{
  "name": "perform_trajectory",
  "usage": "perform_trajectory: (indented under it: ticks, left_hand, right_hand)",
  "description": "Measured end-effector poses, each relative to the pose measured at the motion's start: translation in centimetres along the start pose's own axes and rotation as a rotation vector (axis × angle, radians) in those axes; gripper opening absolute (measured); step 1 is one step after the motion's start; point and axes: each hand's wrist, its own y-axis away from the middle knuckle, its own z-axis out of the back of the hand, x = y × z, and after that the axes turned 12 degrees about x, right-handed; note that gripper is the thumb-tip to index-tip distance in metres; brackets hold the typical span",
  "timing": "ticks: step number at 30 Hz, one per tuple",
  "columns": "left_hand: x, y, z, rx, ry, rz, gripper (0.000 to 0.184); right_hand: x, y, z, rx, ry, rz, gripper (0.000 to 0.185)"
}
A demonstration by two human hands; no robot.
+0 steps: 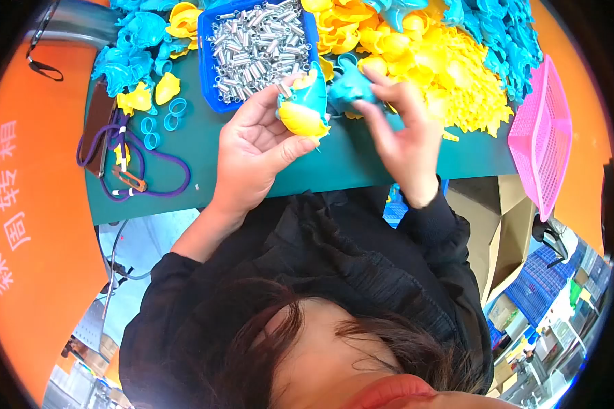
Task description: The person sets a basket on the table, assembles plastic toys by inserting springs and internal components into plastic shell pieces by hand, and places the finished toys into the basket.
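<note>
My left hand [256,140] is closed around a yellow-and-blue plastic shell piece [304,112], gripped between thumb and fingers; a small metal spring [284,88] shows at its upper left. To the right, my right hand [409,126] is smeared by motion, its thumb and fingers pinching a blue plastic piece [351,85]. The two pieces are side by side, close together. Just beyond my left hand stands a blue tray [213,102] full of metal springs [259,48].
Yellow shells [430,68] and blue shells [505,41] are heaped at the back right, more blue ones [140,37] at the back left. Blue rings [150,133] and a purple cord [184,177] lie left on the green table [252,194]. A pink basket [542,136] stands right.
</note>
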Motion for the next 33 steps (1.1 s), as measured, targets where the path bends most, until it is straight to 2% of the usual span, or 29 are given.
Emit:
perform_trajectory:
  ticks: [2, 4, 6, 7, 10, 14, 15, 18, 25, 28, 33]
  left_hand:
    - [0.0, 0.0, -0.2, -0.004, -0.018, -0.018, 0.062]
    - [0.1, -0.1, -0.3, 0.017, -0.039, -0.043, 0.063]
    - [0.3, -0.5, -0.4, 0.068, -0.063, -0.080, 0.063]
    - [0.2, -0.5, -0.5, 0.058, -0.062, -0.087, 0.064]
    - [0.1, -0.5, 0.0, 0.118, -0.041, -0.154, 0.064]
    - [-0.3, -0.5, -0.2, 0.124, -0.007, -0.075, 0.065]
    - [-0.4, -0.5, -0.3, 0.112, 0.014, -0.055, 0.065]
    - [-0.7, -0.5, -0.6, 0.089, -0.006, -0.068, 0.064]
    - [-0.4, -0.1, -1.0, 0.033, -0.074, -0.103, 0.064]
    - [-0.6, -0.2, -1.0, 0.039, -0.155, -0.085, 0.064]
    - [-0.6, -0.2, -1.3, 0.019, -0.127, -0.090, 0.063]
  right_hand:
    - [0.5, -0.2, 0.0, -0.096, -0.689, -0.097, 0.018]
    - [1.7, -0.2, 0.2, -0.027, -0.991, -0.137, 0.022]
    - [1.9, 0.2, -0.3, 0.031, -0.994, -0.172, 0.028]
    - [2.1, 0.2, -0.5, 0.036, -1.092, -0.174, 0.035]
    - [2.1, 0.5, 0.3, 0.140, -1.281, -0.138, 0.041]
    - [1.6, 0.5, 0.0, 0.215, -1.037, 0.039, 0.047]
    - [2.3, 0.5, 0.4, 0.219, -0.967, -0.029, 0.047]
    - [2.5, 0.4, 0.0, 0.089, -1.129, -0.039, 0.045]
    - [2.1, 1.0, -0.4, 0.100, -1.192, -0.069, 0.044]
    - [1.4, 1.3, -0.8, 0.054, -0.941, 0.008, 0.042]
    - [1.7, 1.2, -1.0, 0.048, -0.944, 0.008, 0.040]
